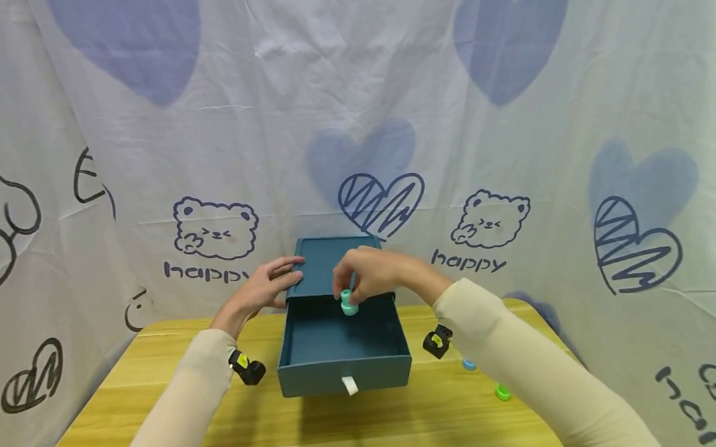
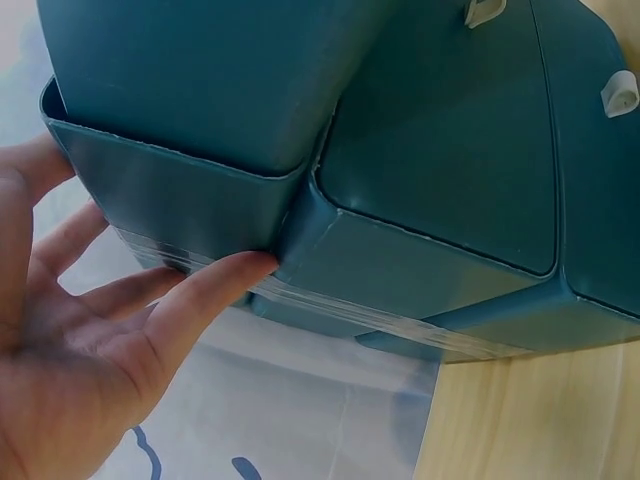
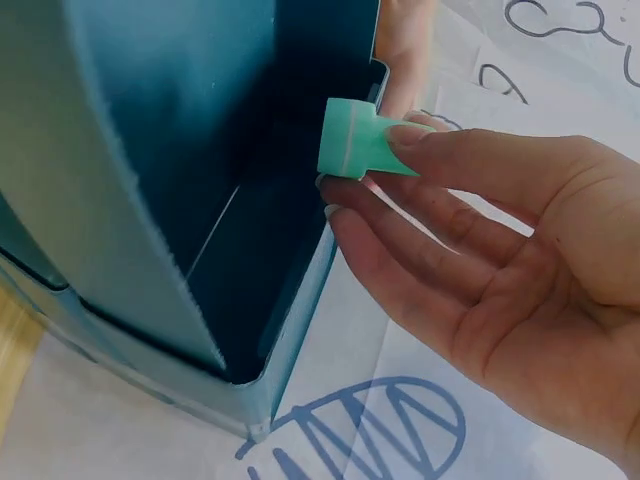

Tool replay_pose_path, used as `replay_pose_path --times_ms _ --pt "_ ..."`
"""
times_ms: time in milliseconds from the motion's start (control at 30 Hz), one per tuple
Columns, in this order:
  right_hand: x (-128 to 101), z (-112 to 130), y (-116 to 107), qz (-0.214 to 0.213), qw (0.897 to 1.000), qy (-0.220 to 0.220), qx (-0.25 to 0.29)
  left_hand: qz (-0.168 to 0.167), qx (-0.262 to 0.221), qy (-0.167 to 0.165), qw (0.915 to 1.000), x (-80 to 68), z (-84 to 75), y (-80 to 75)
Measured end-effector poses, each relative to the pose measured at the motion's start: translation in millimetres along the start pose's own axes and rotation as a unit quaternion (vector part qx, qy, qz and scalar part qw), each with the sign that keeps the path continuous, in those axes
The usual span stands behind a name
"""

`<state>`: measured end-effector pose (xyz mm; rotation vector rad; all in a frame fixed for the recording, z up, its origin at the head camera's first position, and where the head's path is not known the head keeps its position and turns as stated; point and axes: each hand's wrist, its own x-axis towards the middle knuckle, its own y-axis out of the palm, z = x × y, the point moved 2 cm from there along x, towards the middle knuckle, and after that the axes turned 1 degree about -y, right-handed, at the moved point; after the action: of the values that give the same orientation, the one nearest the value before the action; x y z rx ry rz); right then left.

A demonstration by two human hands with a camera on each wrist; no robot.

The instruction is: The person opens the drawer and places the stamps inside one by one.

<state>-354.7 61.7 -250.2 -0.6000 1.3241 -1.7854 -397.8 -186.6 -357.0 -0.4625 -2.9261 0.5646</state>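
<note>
A dark teal box (image 1: 329, 258) stands at the back of the wooden table (image 1: 162, 419), its drawer (image 1: 317, 377) pulled out toward me with a white pull tab (image 1: 350, 385) on the front. My left hand (image 1: 272, 284) rests with straight fingers against the box's left side; in the left wrist view a fingertip (image 2: 250, 265) touches the box (image 2: 420, 180). My right hand (image 1: 353, 292) pinches a small mint-green spool-shaped piece (image 1: 349, 304) just above the open drawer. In the right wrist view that hand's fingers (image 3: 440, 160) hold the piece (image 3: 350, 140) beside the drawer's rim (image 3: 300, 300).
A small blue cap (image 1: 469, 364) and a green cap (image 1: 503, 392) lie on the table to the right of the drawer. A printed white cloth (image 1: 353, 117) hangs close behind the box and along both sides.
</note>
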Motion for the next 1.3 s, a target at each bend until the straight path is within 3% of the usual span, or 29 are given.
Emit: replay_pose_path --times_ms 700,1300 --pt "37 22 14 0.035 0.999 -0.035 -0.015 0.017 -0.002 -0.006 0.9998 0.1 1.7 -1.7" --pt "56 23 29 0.056 0.996 -0.047 -0.043 0.021 -0.005 0.000 0.9998 -2.3 0.3 -3.4"
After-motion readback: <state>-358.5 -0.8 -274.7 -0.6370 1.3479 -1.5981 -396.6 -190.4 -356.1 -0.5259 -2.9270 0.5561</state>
